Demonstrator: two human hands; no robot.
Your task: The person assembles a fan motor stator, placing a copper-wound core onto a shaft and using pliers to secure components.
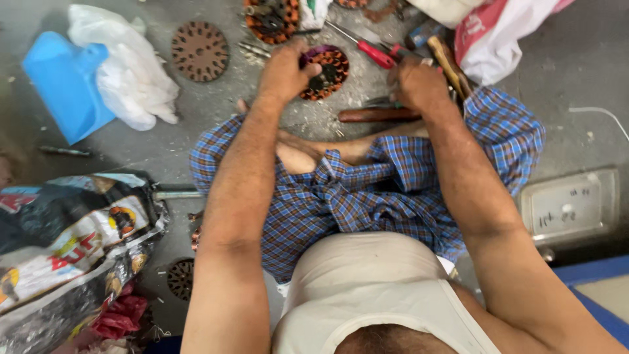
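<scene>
I sit on a grey floor in a blue checked cloth. My left hand [283,69] grips the edge of a round motor stator [327,71] with copper windings, lying on the floor in front of me. My right hand [416,84] is closed near a wooden-handled tool [375,115] that lies across the floor just below it; what it grips is hidden by the hand. A red-handled screwdriver [370,49] lies between the hands, just beyond the stator.
A bare slotted core disc [200,50] and another wound stator [272,18] lie farther out. A blue dustpan [65,82] and white plastic bag [128,72] sit at left, printed sacks [72,242] at lower left, a metal box [570,208] at right.
</scene>
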